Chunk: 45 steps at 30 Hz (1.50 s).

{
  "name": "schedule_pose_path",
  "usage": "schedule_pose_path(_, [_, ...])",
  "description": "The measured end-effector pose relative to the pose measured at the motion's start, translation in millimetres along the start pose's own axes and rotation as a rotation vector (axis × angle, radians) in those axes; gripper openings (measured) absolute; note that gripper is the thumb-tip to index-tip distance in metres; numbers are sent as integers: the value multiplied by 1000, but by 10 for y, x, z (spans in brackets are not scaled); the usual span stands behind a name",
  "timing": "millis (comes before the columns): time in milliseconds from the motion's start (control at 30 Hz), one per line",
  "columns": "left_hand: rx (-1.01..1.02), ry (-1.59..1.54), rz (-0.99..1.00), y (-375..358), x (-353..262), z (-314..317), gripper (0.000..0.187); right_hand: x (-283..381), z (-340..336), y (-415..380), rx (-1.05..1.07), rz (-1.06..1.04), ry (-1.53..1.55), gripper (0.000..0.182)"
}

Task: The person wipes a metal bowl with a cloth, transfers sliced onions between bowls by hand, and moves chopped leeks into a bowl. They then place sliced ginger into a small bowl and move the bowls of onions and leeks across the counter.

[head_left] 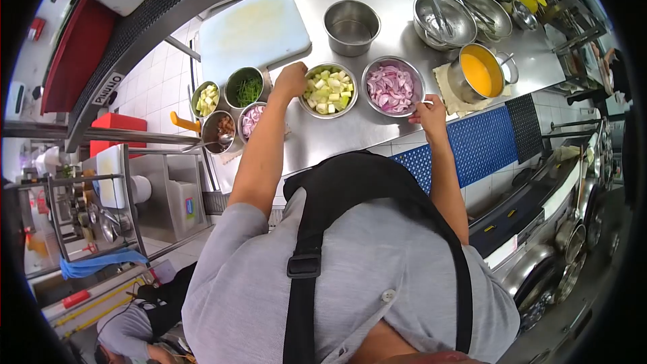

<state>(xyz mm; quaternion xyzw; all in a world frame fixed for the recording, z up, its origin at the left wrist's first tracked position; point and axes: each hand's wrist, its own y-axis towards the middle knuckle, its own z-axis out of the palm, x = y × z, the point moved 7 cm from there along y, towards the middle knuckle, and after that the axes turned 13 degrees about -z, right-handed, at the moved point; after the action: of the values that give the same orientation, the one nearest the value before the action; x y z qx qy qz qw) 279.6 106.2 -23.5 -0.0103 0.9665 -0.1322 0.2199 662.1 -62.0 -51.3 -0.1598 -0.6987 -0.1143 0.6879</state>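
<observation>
My left hand [291, 82] is closed at the left rim of a metal bowl [328, 116], its fingertips partly hidden. Diced pale-green vegetable pieces [330, 89] fill that bowl. To its right stands a metal bowl [394, 114] of sliced red onions [389, 87]. Thumb and fingers of my right hand [431, 118] pinch this bowl's right rim. Both bowls rest on the steel table [323, 138]. An empty steel pot [352, 46] stands just behind them.
A white cutting board [253, 27] lies back left. Several small containers, one of chopped greens [248, 89], cluster beside my left forearm. At right are a pot of orange liquid [504, 77] and a bowl with tongs [435, 10]. Another person [145, 320] is at lower left.
</observation>
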Motion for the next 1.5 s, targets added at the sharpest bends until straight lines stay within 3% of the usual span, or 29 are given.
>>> schedule_pose_path(200, [-71, -98, -59, -250, 16, -103, 31, -43, 46, -261, -49, 57, 106, 18])
schedule_pose_path(367, [-128, -129, 83, -507, -290, -457, 33, -100, 106, -552, -60, 135, 167, 14])
schedule_pose_path(467, [-80, -95, 41, -753, -487, -678, 33, -100, 59, -840, -108, 132, 269, 12])
schedule_pose_path(600, [-101, -116, 107, -862, -433, -700, 30, -175, -64, -1170, -130, 97, 201, 11])
schedule_pose_path(667, [-19, -255, 183, -905, -481, -659, 28, -148, -101, -1394, -147, 90, 238, 10])
schedule_pose_path(800, [214, -461, 265, -1211, -1059, -360, 26, 29, -234, -1805, -209, 130, 243, 10])
schedule_pose_path(833, [212, -405, 362, -1334, -1279, -250, 26, 86, -282, -1897, -218, 117, 254, 10])
schedule_pose_path(1000, [370, -194, 442, -1938, -2086, 771, 28, 110, -703, -2295, -367, 153, 279, 11])
schedule_pose_path(1200, [465, -119, 483, -2213, -2452, 1757, 29, -823, -1519, -2527, -524, 170, 240, 10])
schedule_pose_path(1267, [481, -122, 475, -2215, -2274, 1984, 30, -1411, -1624, -2553, -558, 185, 291, 11])
schedule_pose_path(1400, [666, 166, 314, -2314, -1402, 2370, 30, -2268, -1808, -2200, -636, 221, 227, 16])
schedule_pose_path(1500, [797, 209, -139, -2387, -94, 2440, 27, -2841, -1741, -1858, -674, 221, 302, 17])
